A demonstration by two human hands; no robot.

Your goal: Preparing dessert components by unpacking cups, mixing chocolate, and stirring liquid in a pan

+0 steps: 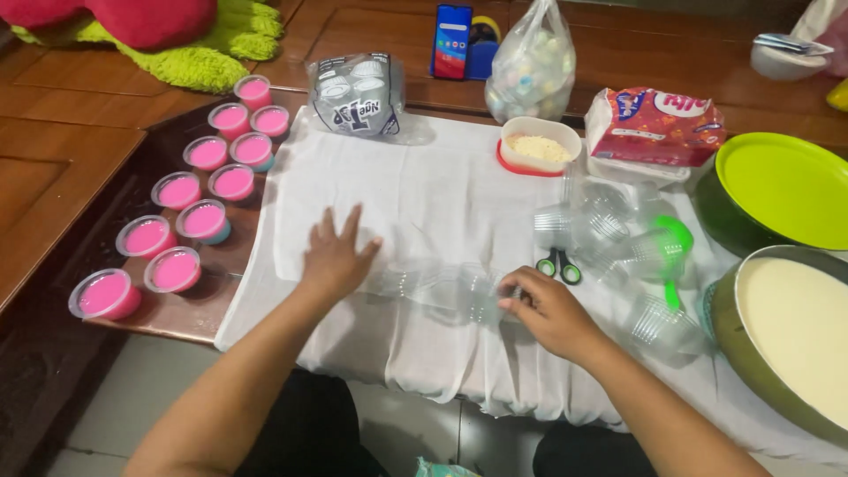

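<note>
- A white cloth covers the middle of a dark wooden bench, its front edge hanging over towards a pale tiled floor.
- Pink-filled lidded cups run in a double row along the bare wood left of the cloth.
- At the far edge sit a bag of lids, a knotted clear bag, a small tub of crumbs and a phone.
- To the right stand a green-lidded pot and a bowl of cream mixture; loose clear cups and scissors lie between.
- A stack of clear cups lies on its side on the cloth, long axis running left to right.
- The left hand rests flat by its left end, fingers spread open.
- The right hand pinches the right end, fingers curled closed on it.
</note>
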